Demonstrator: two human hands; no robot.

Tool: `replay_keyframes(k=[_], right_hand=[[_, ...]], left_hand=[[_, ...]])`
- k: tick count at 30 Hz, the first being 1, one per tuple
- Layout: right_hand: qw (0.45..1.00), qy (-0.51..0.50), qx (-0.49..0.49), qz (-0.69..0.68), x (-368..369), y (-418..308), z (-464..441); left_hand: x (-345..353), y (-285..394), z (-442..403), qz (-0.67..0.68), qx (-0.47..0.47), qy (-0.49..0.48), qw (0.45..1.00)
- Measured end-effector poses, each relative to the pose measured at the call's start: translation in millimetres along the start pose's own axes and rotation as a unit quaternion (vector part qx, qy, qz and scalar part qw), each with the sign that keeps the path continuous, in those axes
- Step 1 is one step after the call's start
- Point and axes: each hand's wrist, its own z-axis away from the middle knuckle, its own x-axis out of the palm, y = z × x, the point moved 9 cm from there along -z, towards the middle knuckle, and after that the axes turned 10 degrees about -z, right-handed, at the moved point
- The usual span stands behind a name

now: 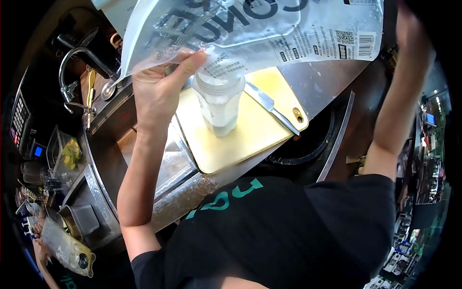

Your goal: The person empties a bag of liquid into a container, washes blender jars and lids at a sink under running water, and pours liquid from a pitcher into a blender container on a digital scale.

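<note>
A large clear plastic pouch (269, 41) with dark lettering and a barcode is tilted across the top of the view. My left hand (161, 89) is closed on its lower left corner, thumb against the film. Right under that corner, a clear ribbed container (219, 103) stands upright with white contents in its lower part. It rests on a yellow cutting board (216, 156), beside a knife (272, 108) with a metal handle. My right hand (409, 26) is raised at the upper right, near the pouch's far end; blur and the view's edge hide its fingers.
A sink basin (126, 159) lies left of the board, with a curved faucet (65, 60) behind. A dark round bin (308, 149) sits below the board's right side. At lower left, another person's hand (41, 248) is by a clear pitcher (67, 245). Metal pans (84, 221) stand nearby.
</note>
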Motion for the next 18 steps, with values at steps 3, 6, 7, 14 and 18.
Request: replay_keyframes(k=[3, 6, 7, 14, 18], right_hand=[[0.984, -0.082, 0.126, -0.095, 47.9, 30.8, 70.2], [0.928, -0.262, 0.195, -0.179, 118.0, 11.3, 158.8], [0.921, -0.277, 0.197, -0.192, 139.3, -2.7, 169.1], [0.856, -0.237, 0.319, -0.332, 205.1, -21.3, 166.3], [0.817, -0.388, 0.360, -0.230, 228.6, -8.0, 172.3]], left_hand=[[-2.0, 1.3, 3.0, -0.020, -0.014, 0.006, 1.000], [-0.7, 4.2, 4.0, -0.071, -0.031, 0.003, 0.997], [0.4, 2.3, 4.8, -0.061, -0.051, 0.000, 0.997], [-3.4, 12.9, 9.4, -0.053, -0.069, 0.032, 0.996], [-2.3, 14.0, 3.2, -0.081, -0.025, -0.017, 0.996]])
